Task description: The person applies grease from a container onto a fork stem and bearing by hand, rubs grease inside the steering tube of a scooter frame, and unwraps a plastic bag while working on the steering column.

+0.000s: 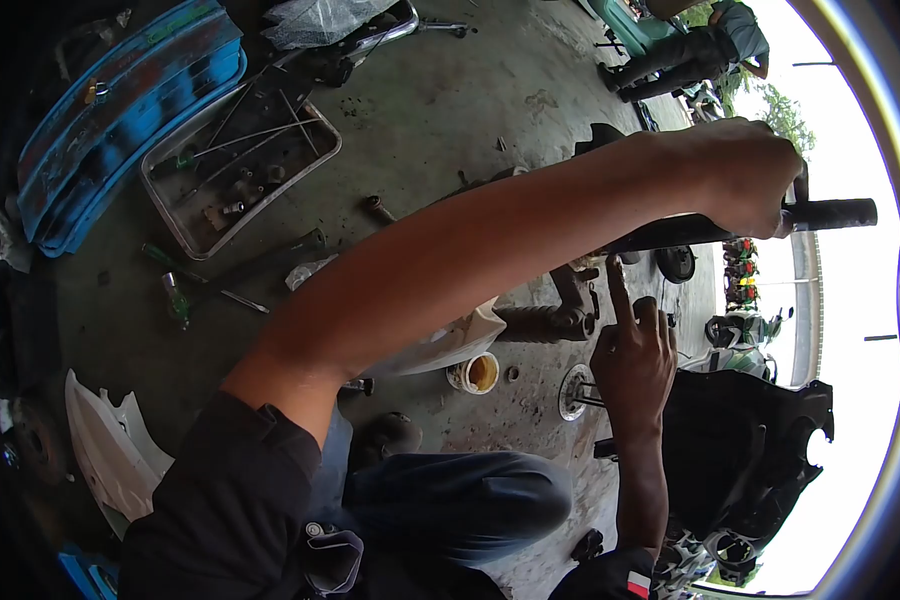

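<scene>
My left arm crosses the view, and my left hand (755,178) is closed in a fist around a dark bar-like metal part. A black tube end (838,214) sticks out past the fist. Below it is my right hand (635,350), index finger stretched out and the others curled, nothing visible in it. That fingertip reaches the underside of the dark part, beside a ribbed, dirty shaft (535,322); whether it touches cannot be made out. A white tub (473,373) of yellow-brown paste stands on the floor by the shaft. My forearm hides much of the work.
A metal tray (320,150) with rods and small parts lies beside a blue toolbox (130,110). Screwdrivers (175,300) lie on the floor. White panels (110,440) rest at left, a black panel (740,450) at right. Another person (695,60) stands in the background.
</scene>
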The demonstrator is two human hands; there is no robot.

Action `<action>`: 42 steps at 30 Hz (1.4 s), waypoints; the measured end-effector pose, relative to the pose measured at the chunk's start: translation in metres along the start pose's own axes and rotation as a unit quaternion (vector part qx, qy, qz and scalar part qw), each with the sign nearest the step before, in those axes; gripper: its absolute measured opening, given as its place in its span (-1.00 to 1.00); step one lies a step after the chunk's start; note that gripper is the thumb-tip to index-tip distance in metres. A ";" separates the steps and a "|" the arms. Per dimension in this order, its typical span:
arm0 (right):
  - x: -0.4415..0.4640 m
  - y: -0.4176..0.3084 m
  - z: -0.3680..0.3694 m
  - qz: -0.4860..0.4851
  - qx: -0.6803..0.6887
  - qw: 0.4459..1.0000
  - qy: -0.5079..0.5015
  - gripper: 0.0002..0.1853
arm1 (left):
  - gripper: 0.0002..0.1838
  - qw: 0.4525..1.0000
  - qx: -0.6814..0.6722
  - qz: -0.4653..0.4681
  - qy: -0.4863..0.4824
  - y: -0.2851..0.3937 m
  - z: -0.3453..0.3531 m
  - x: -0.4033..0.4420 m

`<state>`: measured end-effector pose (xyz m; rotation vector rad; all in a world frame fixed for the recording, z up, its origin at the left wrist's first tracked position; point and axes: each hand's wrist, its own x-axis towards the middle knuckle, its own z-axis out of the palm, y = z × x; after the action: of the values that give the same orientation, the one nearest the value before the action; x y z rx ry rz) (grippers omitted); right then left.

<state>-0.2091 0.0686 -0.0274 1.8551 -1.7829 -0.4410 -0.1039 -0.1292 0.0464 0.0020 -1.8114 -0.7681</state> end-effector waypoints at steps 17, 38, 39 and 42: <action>0.020 0.022 0.012 -0.065 0.133 0.989 -0.011 -0.13 | -0.56 0.996 0.086 0.003 0.011 0.000 0.002 0.002; 0.021 -0.015 0.027 0.117 0.407 0.901 0.095 -0.54 | -0.57 0.999 0.045 -0.013 0.022 0.002 0.005 0.003; 0.019 -0.017 0.025 0.119 0.406 0.901 0.094 -0.54 | -0.57 0.999 0.043 -0.013 0.020 0.001 0.007 0.003; 0.016 -0.028 0.017 0.121 0.399 0.904 0.091 -0.51 | -0.63 0.999 -0.001 -0.039 0.008 0.000 0.009 0.003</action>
<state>-0.1950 0.0502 -0.0550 2.0172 -2.2013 0.6413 -0.1128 -0.1263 0.0472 0.0781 -1.8043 -0.8227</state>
